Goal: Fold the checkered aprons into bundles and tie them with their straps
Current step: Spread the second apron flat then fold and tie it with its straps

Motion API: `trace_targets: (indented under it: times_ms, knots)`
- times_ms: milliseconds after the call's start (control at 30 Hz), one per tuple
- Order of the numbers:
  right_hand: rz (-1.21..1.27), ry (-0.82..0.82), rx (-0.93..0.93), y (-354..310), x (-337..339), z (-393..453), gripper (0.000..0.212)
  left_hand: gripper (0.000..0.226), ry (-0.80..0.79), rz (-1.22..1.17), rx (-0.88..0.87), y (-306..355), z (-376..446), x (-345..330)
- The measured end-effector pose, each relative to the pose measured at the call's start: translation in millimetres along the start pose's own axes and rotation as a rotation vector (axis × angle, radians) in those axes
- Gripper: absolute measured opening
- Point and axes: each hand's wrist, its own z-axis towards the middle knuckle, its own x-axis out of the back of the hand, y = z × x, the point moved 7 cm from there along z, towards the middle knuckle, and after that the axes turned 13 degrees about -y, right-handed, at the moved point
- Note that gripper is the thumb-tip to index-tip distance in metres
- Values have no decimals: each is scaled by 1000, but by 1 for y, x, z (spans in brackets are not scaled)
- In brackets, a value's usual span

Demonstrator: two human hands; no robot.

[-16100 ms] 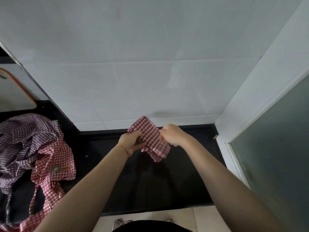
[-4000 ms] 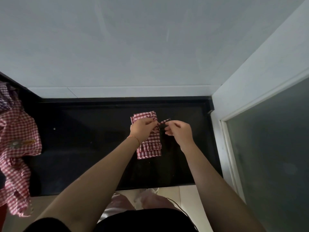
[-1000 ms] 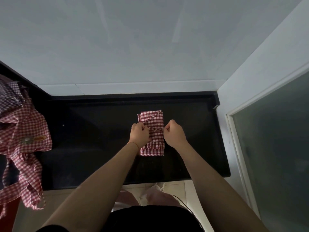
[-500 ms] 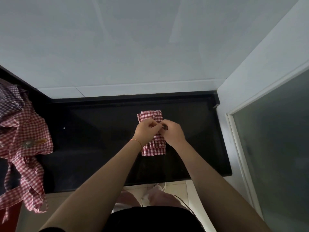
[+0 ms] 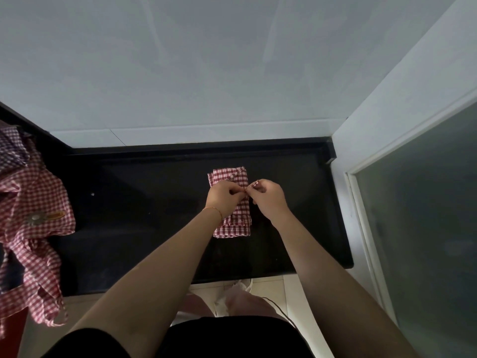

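Observation:
A red-and-white checkered apron folded into a small bundle (image 5: 233, 228) lies on the black counter (image 5: 144, 202), right of its middle. My left hand (image 5: 224, 198) sits over the bundle's middle and pinches a thin checkered strap. My right hand (image 5: 268, 200) is at the bundle's right edge and pinches the strap's end (image 5: 254, 184) between thumb and fingers. The two hands nearly touch above the bundle, and they hide the knot area.
Several unfolded checkered aprons (image 5: 31, 218) lie heaped at the counter's left end and hang over its front edge. A white tiled wall (image 5: 206, 73) rises behind the counter. A frosted glass door (image 5: 423, 202) and its white frame stand to the right.
Over the last second my hands went from gripping the strap on either side of the bundle to meeting over its middle, and the right hand now draws the strap end slightly to the right.

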Motion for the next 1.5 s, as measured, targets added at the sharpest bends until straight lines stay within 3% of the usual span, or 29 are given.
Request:
trace_targets:
  times_ms: [133,233,433,733,867,1067,1367,1500]
  knots:
    - [-328,-128,-120,-1,9,2,13,15,-7,-5,22,-4,5,-4]
    - [-463,-225,-81,-15,9,0,23,15,-34,-14,34,-4,9,-6]
    - [-524,-265,90,-51,-3,4,21,11,-87,120,11,0,13,-8]
    - [-491,-299,76,-54,-13,9,26,12,-44,100,1,-8,12,-10]
    - [-293,-243,23,-42,-2,9,23,17,-56,54,-11,-10,11,-10]
    - [-455,-243,77,-24,-5,3,13,19,-186,115,-63,0,8,-5]
    - [-466,-70,105,-11,0,0,4,17,-110,93,-45,-1,11,-1]
    - [-450,-10,200,-17,-8,-5,9,20,-189,109,36,1,16,-6]
